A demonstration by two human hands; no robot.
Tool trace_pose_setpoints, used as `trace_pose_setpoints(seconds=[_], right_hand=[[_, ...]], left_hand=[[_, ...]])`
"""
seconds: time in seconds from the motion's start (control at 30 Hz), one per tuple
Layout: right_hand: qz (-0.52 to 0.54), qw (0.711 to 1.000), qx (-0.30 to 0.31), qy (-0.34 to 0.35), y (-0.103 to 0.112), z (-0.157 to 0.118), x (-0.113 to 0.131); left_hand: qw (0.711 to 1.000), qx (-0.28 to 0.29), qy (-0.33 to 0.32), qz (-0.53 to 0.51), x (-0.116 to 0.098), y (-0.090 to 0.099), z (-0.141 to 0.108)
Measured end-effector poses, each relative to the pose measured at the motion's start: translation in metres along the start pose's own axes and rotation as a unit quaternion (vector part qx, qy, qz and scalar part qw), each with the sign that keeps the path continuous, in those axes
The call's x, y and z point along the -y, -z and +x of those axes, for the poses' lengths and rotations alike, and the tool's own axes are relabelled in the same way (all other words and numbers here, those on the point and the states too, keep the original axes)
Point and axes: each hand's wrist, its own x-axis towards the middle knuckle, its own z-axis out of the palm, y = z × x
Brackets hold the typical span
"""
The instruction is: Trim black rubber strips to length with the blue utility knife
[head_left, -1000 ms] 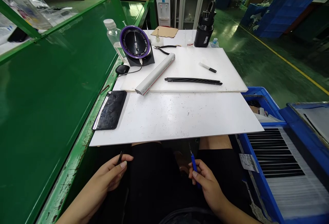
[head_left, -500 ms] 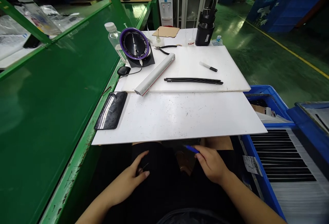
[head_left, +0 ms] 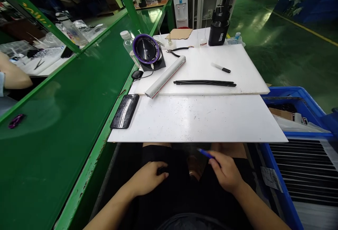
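Note:
My right hand [head_left: 226,172] is closed around a slim blue pen-like tool [head_left: 205,153], just below the front edge of the white table board [head_left: 190,120]. The tool's dark tip points up and to the left; its exact kind is too small to tell. Over my dark-clothed lap rests my left hand [head_left: 148,178], thumb and forefinger apart, with nothing visible in it; the other fingers are partly hidden. On the raised white foam sheet [head_left: 249,71] lie a bundle of thin black strips [head_left: 204,82], a long grey-white box [head_left: 166,76] and a black-ended cutter [head_left: 221,68].
A phone [head_left: 125,111] lies at the board's left edge, below a purple-rimmed fan [head_left: 146,49]. Pliers [head_left: 177,51] and a black bottle [head_left: 218,29] are farther back. Blue crates [head_left: 298,91] stand right, one with black strips. A green conveyor [head_left: 60,117] runs left; a person's arm [head_left: 14,71] is beyond it.
The view has swung left, so the table sits farther right in the picture and a person's arm appears. My left hand's fingers have curled in. The blue tool stays in my right hand.

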Motion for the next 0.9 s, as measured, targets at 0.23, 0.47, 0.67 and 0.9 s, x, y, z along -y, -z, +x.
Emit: trace_pose_setpoints(seconds=[0.23,0.47,0.67,0.9], right_hand=[[0.056,0.997,-0.06,0.009,0.006,-0.006,-0.009],[0.168,0.973,-0.156,0.007,0.022,-0.005,0.008],[0.283,0.941,-0.123,-0.136,0.027,-0.008,0.045],[0.174,0.974,0.048,-0.134,0.034,0.005,0.081]], left_hand=[[0.99,-0.077,0.054,-0.108,-0.024,0.0,-0.011],[0.992,-0.074,0.088,-0.05,-0.038,0.007,-0.009],[0.996,-0.064,0.016,-0.053,-0.048,0.004,-0.02],[0.854,0.008,-0.024,-0.52,-0.08,0.004,-0.02]])
